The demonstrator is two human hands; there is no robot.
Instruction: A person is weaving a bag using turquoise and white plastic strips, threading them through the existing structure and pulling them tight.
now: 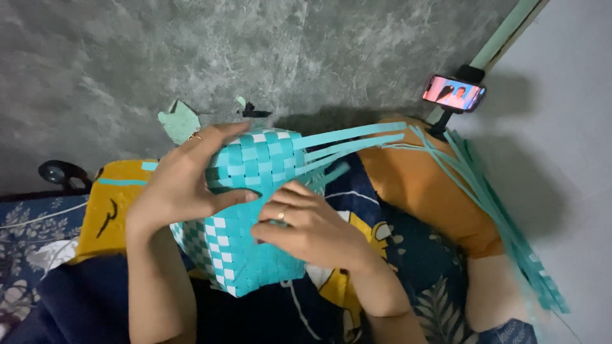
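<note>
A half-woven basket (pixel 255 165) of turquoise and white plastic strips rests on my lap at the centre of the head view. My left hand (pixel 185 181) lies over its left side, fingers wrapped across the top and thumb pressed on the weave. My right hand (pixel 306 223), wearing a ring, presses on the basket's front face with bent fingers. Several loose turquoise strip ends (pixel 357 140) stick out from the basket toward the right.
A bundle of long turquoise strips (pixel 503 216) lies along the right, over an orange cushion (pixel 433 191). A phone on a stand (pixel 454 93) shows a lit screen at the upper right. Grey floor lies behind; patterned dark fabric (pixel 421 267) and a yellow cloth (pixel 115 204) lie below.
</note>
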